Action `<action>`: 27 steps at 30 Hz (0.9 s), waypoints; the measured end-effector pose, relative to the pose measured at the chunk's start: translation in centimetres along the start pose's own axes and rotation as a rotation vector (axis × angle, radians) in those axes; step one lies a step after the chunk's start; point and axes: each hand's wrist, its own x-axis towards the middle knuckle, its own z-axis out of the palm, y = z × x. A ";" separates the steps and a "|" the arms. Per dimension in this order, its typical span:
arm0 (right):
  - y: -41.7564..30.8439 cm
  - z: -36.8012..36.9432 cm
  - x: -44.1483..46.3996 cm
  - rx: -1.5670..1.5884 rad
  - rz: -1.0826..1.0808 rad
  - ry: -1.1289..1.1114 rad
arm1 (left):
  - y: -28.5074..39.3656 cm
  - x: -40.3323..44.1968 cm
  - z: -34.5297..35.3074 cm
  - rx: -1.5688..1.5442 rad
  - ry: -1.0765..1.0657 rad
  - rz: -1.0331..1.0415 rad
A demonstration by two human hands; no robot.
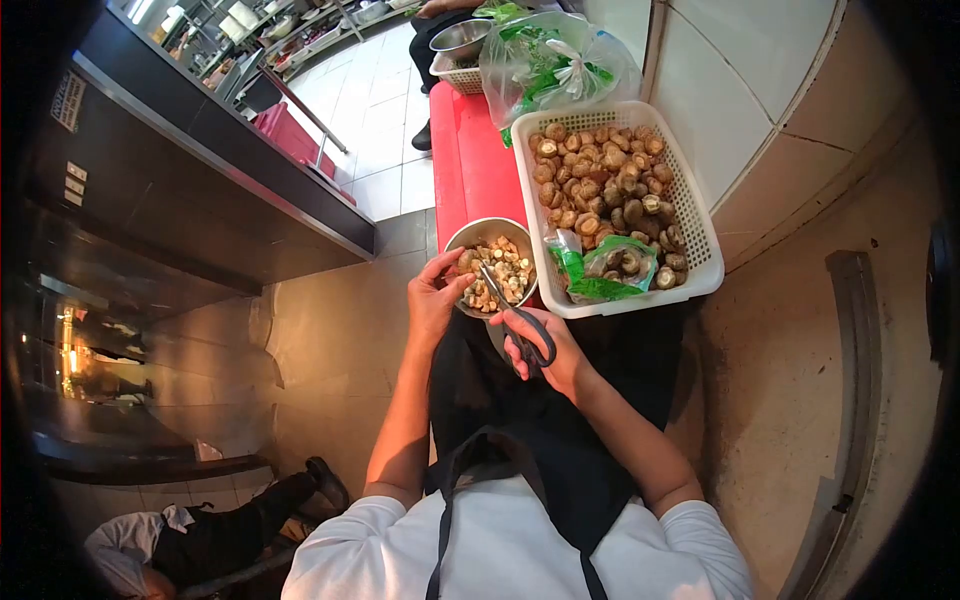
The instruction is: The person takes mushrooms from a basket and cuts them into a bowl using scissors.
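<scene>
Left hand first: thumb and fingertips are nearly closed, with what looks like one shiitake mushroom pinched between them, right at the near-left side of the steel bowl. Seems a sensible spot, since anything loose is over the bowl instead of the floor. Fingertip grip makes sense too, imo, as it leaves part of the mushroom exposed to the blades.

Right hand is wrapped around the black-handled scissors, fingers curled at the loops, blades angled up and leftward over the bowl. Can't tell how far apart the blades are. Coming in from the opposite side probably keeps the two hands out of each other's way.

In the bowl there's a pile of cut mushroom pieces. Just to the right is the white perforated basket full of whole shiitakes, close enough for an easy reach I'd say, plus a green-printed plastic bag with more mushrooms at its near end.

Further out, a knotted clear bag with something green sits past the basket on the red bench, and there's another person near the far end.
</scene>
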 end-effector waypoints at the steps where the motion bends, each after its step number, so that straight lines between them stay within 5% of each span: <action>1: -0.2 -0.1 0.1 0.020 0.022 -0.023 | 0.1 0.0 0.0 0.010 -0.017 0.023; 16: 1.6 -0.1 1.8 0.183 0.032 0.007 | 0.1 0.4 -0.1 0.322 -0.082 0.253; 21: 2.6 1.1 1.6 0.143 -0.050 0.170 | -1.4 0.4 0.4 0.089 0.015 0.086; 27: 1.8 -0.5 1.4 0.213 0.059 0.112 | -0.8 0.6 0.0 -0.132 0.028 -0.028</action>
